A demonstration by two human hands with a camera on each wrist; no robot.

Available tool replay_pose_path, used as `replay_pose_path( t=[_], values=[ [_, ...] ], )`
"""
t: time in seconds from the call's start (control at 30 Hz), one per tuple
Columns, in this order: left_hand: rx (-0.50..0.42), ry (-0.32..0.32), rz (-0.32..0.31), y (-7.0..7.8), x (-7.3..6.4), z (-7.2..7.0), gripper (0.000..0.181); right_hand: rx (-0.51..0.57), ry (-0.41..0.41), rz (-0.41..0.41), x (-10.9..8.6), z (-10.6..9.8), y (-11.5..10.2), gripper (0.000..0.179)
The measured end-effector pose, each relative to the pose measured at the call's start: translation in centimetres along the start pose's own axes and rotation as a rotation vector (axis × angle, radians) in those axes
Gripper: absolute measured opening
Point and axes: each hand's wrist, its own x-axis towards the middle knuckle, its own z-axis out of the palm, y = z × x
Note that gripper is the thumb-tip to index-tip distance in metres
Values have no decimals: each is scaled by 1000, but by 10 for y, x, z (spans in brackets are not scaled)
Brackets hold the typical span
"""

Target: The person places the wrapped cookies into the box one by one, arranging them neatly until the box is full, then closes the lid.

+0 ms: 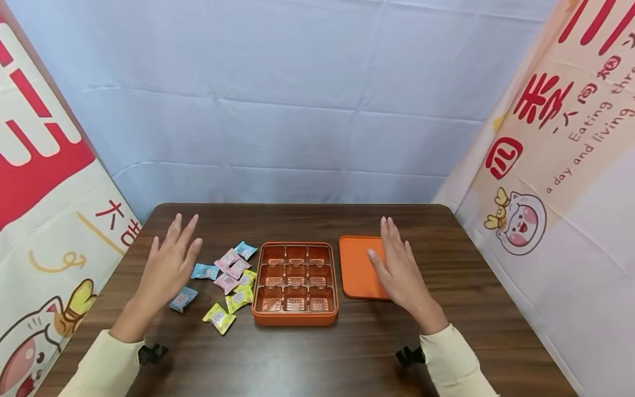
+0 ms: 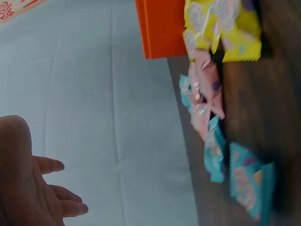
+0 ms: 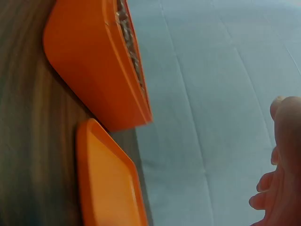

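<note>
My left hand (image 1: 167, 271) hovers with fingers spread, left of a group of small wrapped candies, and holds nothing. Those candies come in blue (image 1: 205, 271), pink (image 1: 226, 283) and yellow (image 1: 219, 318) wrappers. Beside them, mid-table, stands an orange box (image 1: 296, 320) whose clear insert is divided into several square compartments with no candies in them. To its right lies a flat orange lid (image 1: 358, 267). Over the lid's right edge my right hand (image 1: 403, 275) is held up, fingers straight, also holding nothing; it covers part of the lid in the head view.
The dark wooden table (image 1: 297, 364) has rounded far corners. A pale blue cloth (image 1: 288, 110) hangs behind it, and printed banners (image 1: 560, 209) flank both sides. Each wrist carries a black strap mount (image 1: 152, 354).
</note>
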Motion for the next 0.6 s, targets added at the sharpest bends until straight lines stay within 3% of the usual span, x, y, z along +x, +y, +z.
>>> replay_pose_path(
  t=[0.37,0.6],
  values=[
    [-45,-56,-20,1,-19,19,57,172,-108,27,-4,37,-19,68],
    [-48,-95,-34,1,-27,29,56,275,-132,21,-5,55,-26,66]
  ],
)
